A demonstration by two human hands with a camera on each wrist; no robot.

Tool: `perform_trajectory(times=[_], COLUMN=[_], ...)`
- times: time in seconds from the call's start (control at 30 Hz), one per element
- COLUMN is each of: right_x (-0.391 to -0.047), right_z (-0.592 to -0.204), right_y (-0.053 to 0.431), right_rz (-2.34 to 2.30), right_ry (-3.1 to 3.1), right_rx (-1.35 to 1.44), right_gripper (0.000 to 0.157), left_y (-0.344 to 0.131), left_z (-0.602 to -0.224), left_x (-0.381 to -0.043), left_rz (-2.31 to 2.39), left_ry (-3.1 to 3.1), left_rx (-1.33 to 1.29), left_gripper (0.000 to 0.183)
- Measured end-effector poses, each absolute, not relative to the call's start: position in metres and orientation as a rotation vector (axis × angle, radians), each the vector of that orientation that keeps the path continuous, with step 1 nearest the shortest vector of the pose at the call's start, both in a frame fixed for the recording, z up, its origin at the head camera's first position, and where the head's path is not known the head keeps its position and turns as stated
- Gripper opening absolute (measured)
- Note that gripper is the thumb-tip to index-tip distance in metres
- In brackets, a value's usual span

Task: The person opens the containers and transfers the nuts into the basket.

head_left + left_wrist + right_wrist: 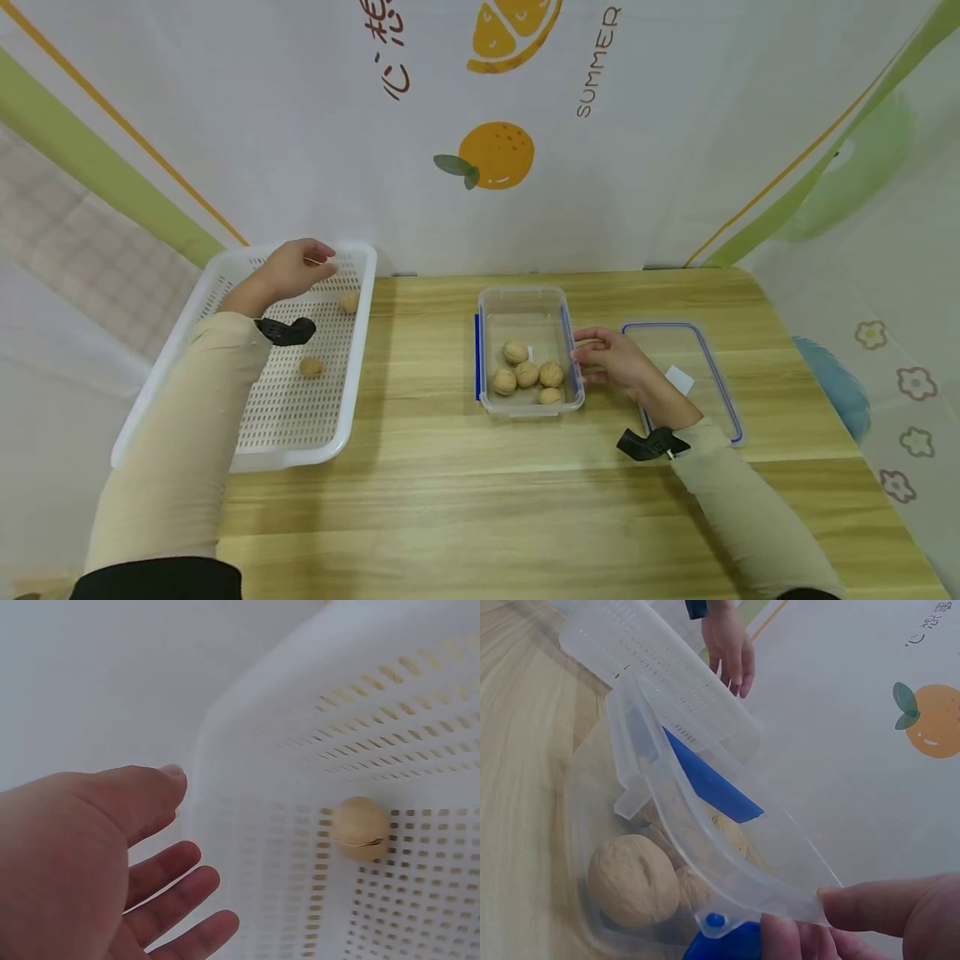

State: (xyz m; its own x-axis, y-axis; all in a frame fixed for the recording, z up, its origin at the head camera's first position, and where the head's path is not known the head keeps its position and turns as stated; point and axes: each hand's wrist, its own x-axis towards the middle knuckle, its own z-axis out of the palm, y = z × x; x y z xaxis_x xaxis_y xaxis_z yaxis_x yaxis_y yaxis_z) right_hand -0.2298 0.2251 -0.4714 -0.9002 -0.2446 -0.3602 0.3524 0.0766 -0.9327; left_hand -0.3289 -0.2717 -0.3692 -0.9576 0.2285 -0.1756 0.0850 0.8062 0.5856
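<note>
**A round nut, an open hand, and a box held by its rim**

The walnut point(361, 828) nearest the left hand point(294, 265) lies loose on the perforated floor of the white basket point(225, 275), near the basket's far edge and just short of its far right corner. The left hand hovers beside it with the fingers point(174, 889) spread apart and holding nothing; the wrist view shows a clear gap between fingertips and shell. A round shell on a hard slotted floor would likely roll if nudged from the side rather than gripped, and could run away along the basket floor. A second walnut point(312, 367) sits nearer the middle of the basket, apart from the first.

At the middle of the desk point(420, 500) stands the clear box point(558, 304), with five walnuts point(527, 375) clustered at its near end. The right hand point(615, 358) pinches the box's right wall, its fingers point(870, 904) curled on the rim. If that hold pulls sideways or lifts, the light box could tip or slide and its nuts could roll about or spill over the rim.

The lid point(708, 350) lies flat just right of the box, under the right forearm, toward the desk's right edge; a sweep of that arm could push it off.
</note>
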Motion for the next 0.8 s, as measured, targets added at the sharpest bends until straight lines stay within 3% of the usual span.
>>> perform_trajectory(times=[0.33, 0.8], right_x=[-0.229, -0.230], right_z=[-0.470, -0.471], right_y=[0.225, 0.225], right_rz=[-1.870, -1.871], right_ry=[1.940, 1.925], right_rx=[0.098, 0.090], right_gripper=[0.047, 0.050], left_y=[-0.262, -0.236], left_z=[-0.331, -0.309], left_x=[-0.306, -0.269], left_rz=[0.788, 0.838], left_ry=[2.813, 2.761], left_rx=[0.420, 0.653], left_gripper=[0.055, 0.057])
